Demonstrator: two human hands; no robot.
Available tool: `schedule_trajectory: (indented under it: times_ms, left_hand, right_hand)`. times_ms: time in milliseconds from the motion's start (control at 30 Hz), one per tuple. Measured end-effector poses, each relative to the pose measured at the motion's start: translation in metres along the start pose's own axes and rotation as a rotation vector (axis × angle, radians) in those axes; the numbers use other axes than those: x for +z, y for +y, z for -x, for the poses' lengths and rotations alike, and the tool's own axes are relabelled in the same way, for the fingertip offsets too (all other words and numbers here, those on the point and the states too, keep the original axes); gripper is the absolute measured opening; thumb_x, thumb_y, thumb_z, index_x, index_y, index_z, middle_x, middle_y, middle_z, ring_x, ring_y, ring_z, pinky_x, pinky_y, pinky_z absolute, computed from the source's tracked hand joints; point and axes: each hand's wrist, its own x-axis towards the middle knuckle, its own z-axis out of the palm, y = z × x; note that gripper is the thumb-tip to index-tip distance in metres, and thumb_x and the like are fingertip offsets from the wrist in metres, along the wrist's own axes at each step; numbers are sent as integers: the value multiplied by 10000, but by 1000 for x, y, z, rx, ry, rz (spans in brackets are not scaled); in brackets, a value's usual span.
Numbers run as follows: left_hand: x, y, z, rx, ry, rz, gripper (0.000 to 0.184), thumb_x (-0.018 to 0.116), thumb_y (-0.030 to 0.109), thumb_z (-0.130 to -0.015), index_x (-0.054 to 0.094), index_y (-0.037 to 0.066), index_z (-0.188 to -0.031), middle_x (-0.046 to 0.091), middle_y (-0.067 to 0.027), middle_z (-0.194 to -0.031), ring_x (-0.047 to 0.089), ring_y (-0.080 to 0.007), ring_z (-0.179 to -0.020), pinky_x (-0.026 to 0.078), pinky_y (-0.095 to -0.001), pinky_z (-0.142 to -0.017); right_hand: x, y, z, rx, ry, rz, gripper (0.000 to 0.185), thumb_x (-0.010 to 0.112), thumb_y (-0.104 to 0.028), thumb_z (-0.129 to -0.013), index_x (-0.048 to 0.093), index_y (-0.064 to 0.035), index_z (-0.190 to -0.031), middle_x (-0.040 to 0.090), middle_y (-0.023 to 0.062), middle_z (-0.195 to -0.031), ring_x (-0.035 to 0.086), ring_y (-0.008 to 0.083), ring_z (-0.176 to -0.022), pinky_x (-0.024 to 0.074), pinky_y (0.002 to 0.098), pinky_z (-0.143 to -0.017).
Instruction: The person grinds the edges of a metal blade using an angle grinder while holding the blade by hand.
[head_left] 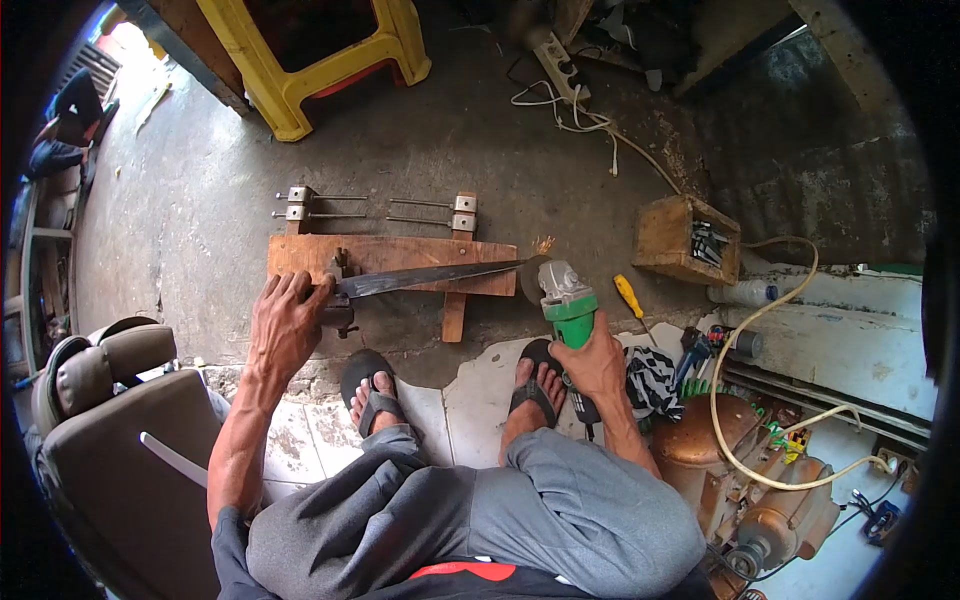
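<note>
My left hand (285, 305) is closed at the near end of a long dark knife blade (430, 277); its fingers hide most of what they wrap round. A small metal clamp (341, 262) stands beside my fingers. Beneath the blade lies a worn wooden board (400, 252) with a crosspiece. My right hand (592, 362) grips a green angle grinder (572, 312), whose disc (533, 282) meets or nearly meets the blade's tip. Small orange sparks (543, 243) show just beyond the disc.
Bolted metal blocks (464, 212) sit behind the board. To the right are a yellow screwdriver (628, 295), a wooden box (655, 240) of tools, a striped cloth (653, 382), a rusty compressor (705, 440) and a pale hose (717, 400). A yellow stool (290, 100) and power strip (560, 68) stand farther off.
</note>
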Motion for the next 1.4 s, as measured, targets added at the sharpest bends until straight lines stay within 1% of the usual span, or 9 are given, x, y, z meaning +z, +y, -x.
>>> schedule_trajectory:
  times_ms: [233,400,467,533,667,900,1167,1233,1400]
  left_hand:
    - [2,3,0,-24,-15,58,290,680,103,-866,648,116,-1154,574,-91,-871,604,-282,-857,480,-413,-775]
    - [0,8,0,-51,-10,62,254,680,113,-874,655,116,-1126,572,-90,-862,603,-281,-844,478,-413,-773]
    - [0,7,-2,-53,-2,76,246,681,116,-873,656,113,-1118,572,-90,-862,603,-282,-842,478,-413,-773]
    - [2,8,-2,-29,36,87,295,708,86,-824,684,83,-1118,585,-96,-860,595,-279,-813,482,-408,-738]
    - [3,8,-3,-45,20,92,281,710,93,-833,694,84,-1114,591,-93,-853,596,-278,-811,482,-406,-742]
    - [-1,9,-3,-64,-3,115,211,694,133,-874,658,110,-1081,577,-92,-846,614,-290,-834,478,-424,-767]
    - [-2,11,-5,-81,-27,128,259,705,82,-847,697,77,-1106,614,-107,-886,599,-296,-835,490,-419,-768]
    - [-2,10,-5,-65,16,97,210,690,123,-876,676,108,-1085,575,-88,-838,615,-285,-831,480,-415,-760]
    - [-4,12,-5,-95,-19,99,198,687,120,-877,680,102,-1074,573,-87,-828,614,-281,-826,479,-410,-755]
  right_hand:
    - [-9,-16,0,-35,-22,84,712,763,-371,-747,478,-6,-1287,706,310,-1010,681,512,-954,537,547,-830]
    - [-14,-23,0,-75,-50,86,756,758,-358,-752,447,-4,-1343,696,322,-1044,670,522,-983,529,561,-843]
    - [-19,-30,-4,49,-74,150,764,755,-353,-752,443,-8,-1357,692,321,-1067,666,520,-997,528,554,-853]
    - [-23,-35,0,12,-69,126,764,752,-353,-754,441,-9,-1360,693,321,-1062,667,520,-994,529,552,-852]
    - [-12,-28,2,-97,-92,79,753,745,-357,-759,447,-10,-1357,694,323,-1055,670,517,-989,530,553,-846]
    - [-22,-35,-3,8,-37,126,729,745,-335,-754,463,0,-1336,689,322,-1059,669,510,-1002,531,559,-833]
    - [-15,-53,8,-117,-155,172,745,737,-316,-747,450,30,-1342,690,311,-1078,674,505,-990,535,560,-837]
    - [-15,-52,6,-110,-143,160,751,736,-315,-746,448,37,-1343,688,314,-1079,674,505,-988,535,558,-839]
    - [-18,-41,-1,-104,-78,155,770,741,-320,-743,444,41,-1355,683,327,-1073,675,504,-984,536,550,-840]
